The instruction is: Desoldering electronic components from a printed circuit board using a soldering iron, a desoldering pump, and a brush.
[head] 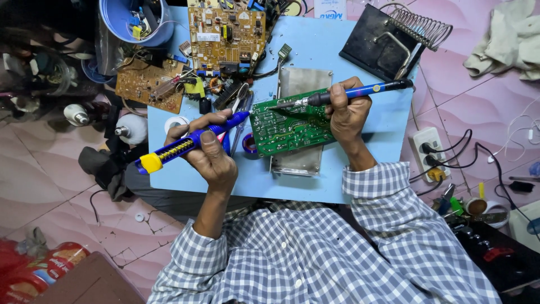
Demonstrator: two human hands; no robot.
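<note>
Mid-repair: you bring iron and solder sucker to a green circuit board (289, 125) on the blue surface (388, 126).

Your right hand (347, 112) grips the soldering iron (343, 94), tip on the board; your left hand (211, 149) clenches the blue-and-yellow desoldering pump (188, 142) just beside it. Joint work looks underway, not finished.

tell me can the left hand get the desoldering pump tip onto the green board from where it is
Probably yes: the left hand holds the desoldering pump with its tip at the green board's left edge, nothing between them.
</note>
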